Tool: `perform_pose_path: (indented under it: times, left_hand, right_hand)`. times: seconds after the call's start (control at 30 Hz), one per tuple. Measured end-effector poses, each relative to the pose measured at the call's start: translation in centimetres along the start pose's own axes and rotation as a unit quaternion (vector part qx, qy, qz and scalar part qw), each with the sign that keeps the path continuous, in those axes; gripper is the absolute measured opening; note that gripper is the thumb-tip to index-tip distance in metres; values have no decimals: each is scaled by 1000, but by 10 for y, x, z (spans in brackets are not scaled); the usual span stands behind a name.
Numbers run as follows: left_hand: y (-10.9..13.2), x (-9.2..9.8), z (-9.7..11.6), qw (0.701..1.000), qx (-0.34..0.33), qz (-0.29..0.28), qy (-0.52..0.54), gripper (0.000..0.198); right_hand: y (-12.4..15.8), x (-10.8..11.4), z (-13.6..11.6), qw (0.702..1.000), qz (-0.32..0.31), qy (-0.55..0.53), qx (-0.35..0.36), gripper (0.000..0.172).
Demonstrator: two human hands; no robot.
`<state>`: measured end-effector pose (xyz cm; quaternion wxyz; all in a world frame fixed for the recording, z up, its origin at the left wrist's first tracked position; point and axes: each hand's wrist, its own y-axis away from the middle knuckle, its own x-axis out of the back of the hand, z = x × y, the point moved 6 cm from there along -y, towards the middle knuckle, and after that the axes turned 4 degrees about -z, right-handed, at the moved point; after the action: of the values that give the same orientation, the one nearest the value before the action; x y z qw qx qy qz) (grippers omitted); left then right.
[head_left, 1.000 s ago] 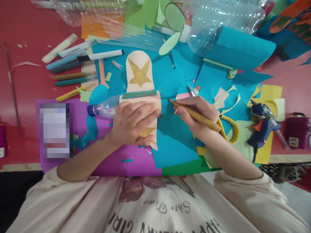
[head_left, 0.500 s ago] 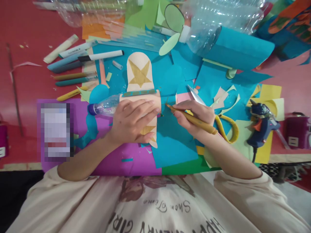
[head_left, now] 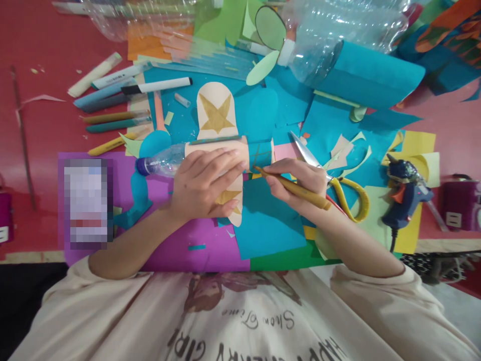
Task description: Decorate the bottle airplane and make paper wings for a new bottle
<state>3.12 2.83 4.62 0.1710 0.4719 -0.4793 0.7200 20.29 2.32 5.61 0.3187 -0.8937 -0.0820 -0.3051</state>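
My left hand [head_left: 205,183] wraps over a small clear plastic bottle [head_left: 161,161] covered in beige paper, with a purple cap at its left end. A beige wing with a gold star [head_left: 216,111] sticks out from the bottle away from me, and another star peeks out under my fingers. My right hand [head_left: 296,183] pinches a yellow marker [head_left: 291,188], its tip touching a blue paper piece [head_left: 262,153] at the bottle's right end.
Yellow-handled scissors [head_left: 343,193] lie just right of my right hand. A blue glue gun [head_left: 404,193] rests farther right. Several markers [head_left: 124,98] lie at upper left. Large clear bottles [head_left: 338,35] and coloured paper sheets fill the far side. A purple sheet [head_left: 195,250] lies near me.
My right hand moved left with the marker until its tip reached the blue piece at the bottle's end. The left hand turned the bottle slightly.
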Motion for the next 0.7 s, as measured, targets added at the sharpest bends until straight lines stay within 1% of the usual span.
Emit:
perform_pose_path:
  times: [0.13, 0.2, 0.37, 0.53, 0.7]
  left_hand:
    - [2, -4, -2, 1000, 11, -21, 4, 61]
    - [2, -4, -2, 1000, 11, -23, 1, 61]
    - [0, -1, -1, 1000, -4, 11, 3, 60]
    - [-2, 0, 0, 1000, -7, 16, -12, 60]
    - [-3, 2, 1, 1000, -14, 21, -13, 59]
  right_hand:
    - [0, -1, -1, 1000, -5, -10, 4, 5]
    - [0, -3, -1, 1000, -7, -22, 6, 5]
    - [0, -6, -2, 999, -20, -26, 16, 3]
    - [-2, -5, -5, 999, -25, -16, 33, 3]
    - [0, -6, -2, 999, -21, -9, 31, 5]
